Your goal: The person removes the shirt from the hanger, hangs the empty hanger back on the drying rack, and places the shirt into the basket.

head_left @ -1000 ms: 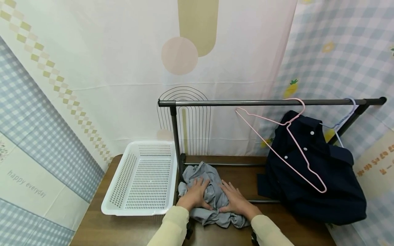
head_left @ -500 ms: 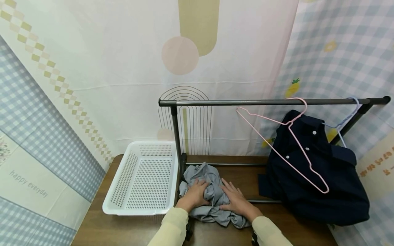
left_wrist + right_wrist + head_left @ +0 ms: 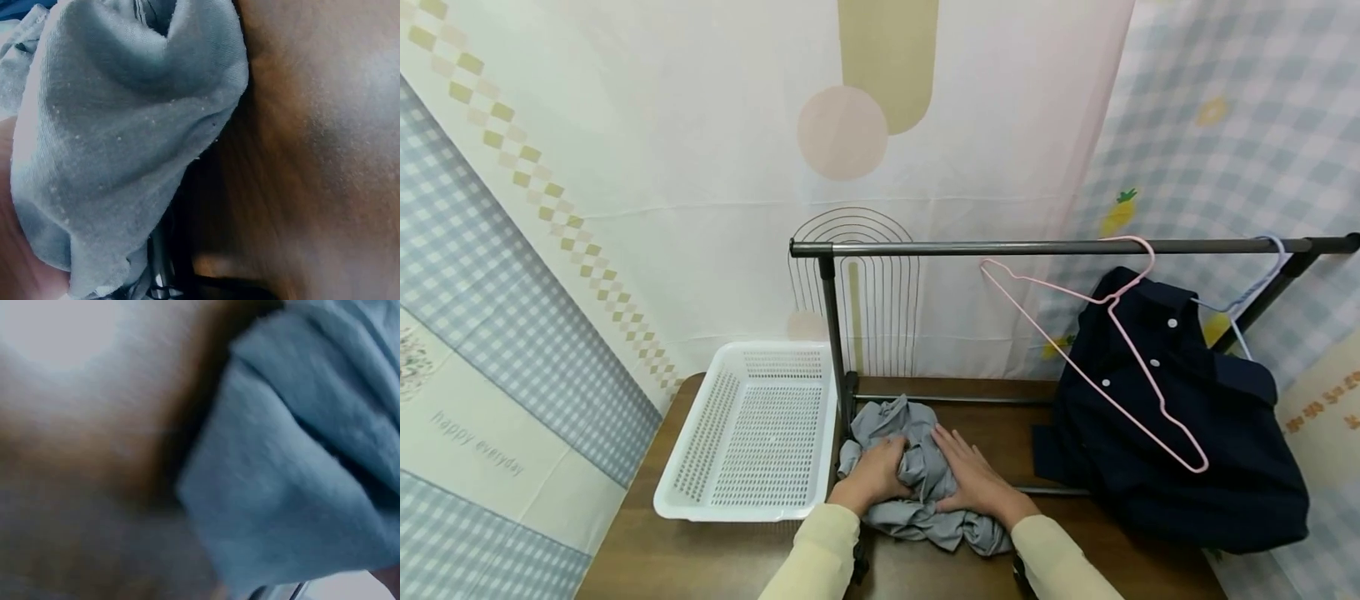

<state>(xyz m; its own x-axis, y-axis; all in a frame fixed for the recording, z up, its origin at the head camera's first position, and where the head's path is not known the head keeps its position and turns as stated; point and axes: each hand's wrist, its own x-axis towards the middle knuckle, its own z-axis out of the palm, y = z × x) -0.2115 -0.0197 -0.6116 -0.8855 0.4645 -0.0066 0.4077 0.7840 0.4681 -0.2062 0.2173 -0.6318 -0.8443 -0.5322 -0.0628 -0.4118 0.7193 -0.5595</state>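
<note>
Between the worktop's [image 3: 677, 554] side edges, our straight-fingered right hand [image 3: 977, 485] touches likely soft, light cloth [image 3: 901, 419]; pinch folds; left hand's [image 3: 874, 477] grip unclear.

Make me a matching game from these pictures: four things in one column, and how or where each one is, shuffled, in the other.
Things:
1. gray cloth
2. basket
3. pink hanger
4. navy garment

How or where:
A. hooked over the rail, bearing no clothing
B. dark, with white buttons
C. crumpled, touched by the left hand and the right hand
D. white, its sides and bottom full of small holes

Right pairs: 1-C, 2-D, 3-A, 4-B
</note>
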